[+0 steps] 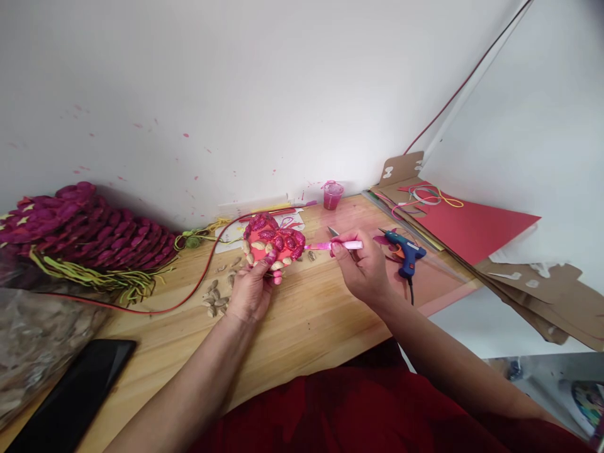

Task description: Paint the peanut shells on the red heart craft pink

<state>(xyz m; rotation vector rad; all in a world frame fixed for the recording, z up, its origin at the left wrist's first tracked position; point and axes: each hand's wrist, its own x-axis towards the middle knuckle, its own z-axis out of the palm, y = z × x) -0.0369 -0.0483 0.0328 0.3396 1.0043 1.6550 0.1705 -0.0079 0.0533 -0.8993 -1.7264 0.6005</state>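
Observation:
My left hand (252, 286) grips a red heart-shaped piece (274, 242) above the wooden table (302, 321). The piece is covered with shells, some painted glittery pink, some plain tan. My right hand (361, 267) pinches a pink-handled brush (333, 245), whose tip points left toward the right edge of the heart. Several loose tan shells (216, 299) lie on the table just left of my left hand.
A blue glue gun (406, 251) lies right of my right hand. A pink cup (333, 196) stands by the wall. A purple shell garland (89, 233) fills the left. Red paper (465, 226) and cardboard (542, 302) lie right. A black phone (70, 396) sits near left.

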